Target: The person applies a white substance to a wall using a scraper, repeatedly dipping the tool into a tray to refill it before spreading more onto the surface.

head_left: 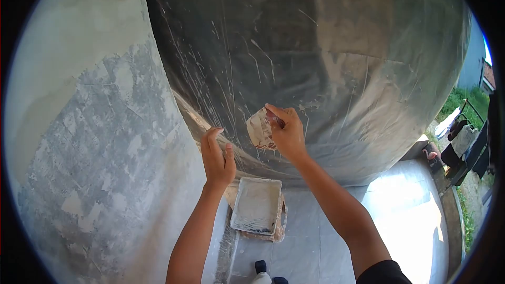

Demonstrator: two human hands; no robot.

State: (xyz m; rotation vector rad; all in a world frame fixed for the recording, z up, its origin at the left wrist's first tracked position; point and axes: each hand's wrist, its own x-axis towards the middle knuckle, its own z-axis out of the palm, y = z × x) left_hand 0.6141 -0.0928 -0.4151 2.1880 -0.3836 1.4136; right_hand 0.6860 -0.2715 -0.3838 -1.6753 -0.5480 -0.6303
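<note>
My right hand (287, 132) grips a putty knife (260, 130) by its dark reddish handle. Off-white filler coats the knife's broad blade, which points left in front of the dark plastic sheet (273, 63). To the left, my left hand (216, 159) is empty, fingers raised and thumb apart, close to the edge of the wall (100, 142). Rough grey and whitish patches cover that wall, with a smoother pale area above them. Below my hands a rectangular tray (256, 205) with whitish material in it sits low near the foot of the wall.
White streaks and splatters mark the hanging sheet, which bulges along the far side. Grey floor tiles (302, 221) spread below, brightly sunlit at the right. Clothes (464, 142) hang on a rack outside at the far right, beside grass (456, 102). My feet show at the bottom.
</note>
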